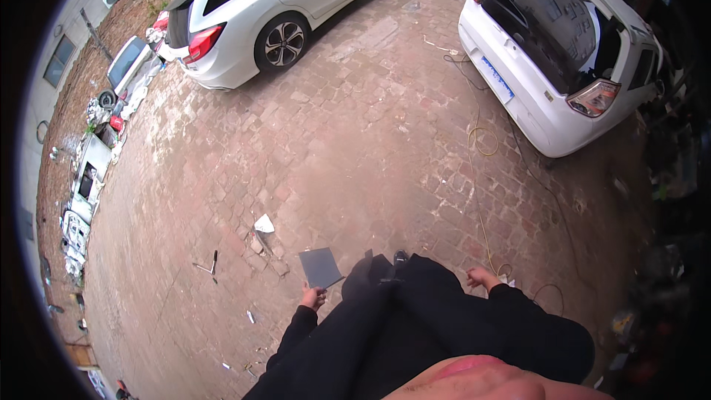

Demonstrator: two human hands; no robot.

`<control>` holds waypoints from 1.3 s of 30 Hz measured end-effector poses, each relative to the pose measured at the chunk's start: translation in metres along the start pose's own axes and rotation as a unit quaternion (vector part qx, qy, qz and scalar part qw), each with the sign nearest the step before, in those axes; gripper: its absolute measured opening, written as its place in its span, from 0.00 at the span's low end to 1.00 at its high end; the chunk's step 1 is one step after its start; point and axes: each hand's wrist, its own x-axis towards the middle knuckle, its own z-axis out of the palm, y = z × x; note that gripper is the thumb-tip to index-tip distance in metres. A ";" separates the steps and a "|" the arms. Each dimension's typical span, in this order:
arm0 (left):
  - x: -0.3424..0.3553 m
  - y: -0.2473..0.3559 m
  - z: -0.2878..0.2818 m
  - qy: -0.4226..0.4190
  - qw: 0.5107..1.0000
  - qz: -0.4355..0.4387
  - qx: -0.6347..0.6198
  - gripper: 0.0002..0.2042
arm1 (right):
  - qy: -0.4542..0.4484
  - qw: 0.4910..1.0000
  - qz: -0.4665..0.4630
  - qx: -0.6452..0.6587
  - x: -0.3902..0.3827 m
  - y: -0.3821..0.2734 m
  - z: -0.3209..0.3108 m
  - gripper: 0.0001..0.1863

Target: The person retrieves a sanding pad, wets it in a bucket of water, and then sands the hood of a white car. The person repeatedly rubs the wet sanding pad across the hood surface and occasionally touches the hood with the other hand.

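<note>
My left hand (312,297) is closed on the lower edge of a flat, square dark grey sheet (320,267), which I hold out beside my left leg above the paving. On the other side of my body, my right hand (483,278) hangs with its fingers loosely bent and apart, and no held thing shows in it. A small white scrap (508,281) appears just beside that wrist; whether it touches the hand I cannot tell. The tip of one shoe (401,256) shows between my dark clothes.
A white car (296,0) stands at the far left, and a white hatchback (533,104) at the right. A yellow hose (485,141) and dark cables trail over the brick paving. Left lie a black-handled tool (215,261) and a white scrap (264,224). Car parts (89,163) line the left edge.
</note>
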 end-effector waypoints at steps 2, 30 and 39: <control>0.002 0.025 0.002 -0.047 0.998 0.015 -0.050 0.47 | 0.106 0.988 -0.109 0.015 0.031 -0.138 -0.030 0.21; 0.390 0.844 0.614 -0.042 0.989 0.136 -0.024 0.34 | -0.014 0.916 -0.302 -0.265 0.348 -0.644 -0.223 0.16; 0.433 0.982 0.744 0.047 0.987 0.133 -0.078 0.42 | 0.169 0.924 -0.258 0.227 0.447 -1.134 -0.477 0.19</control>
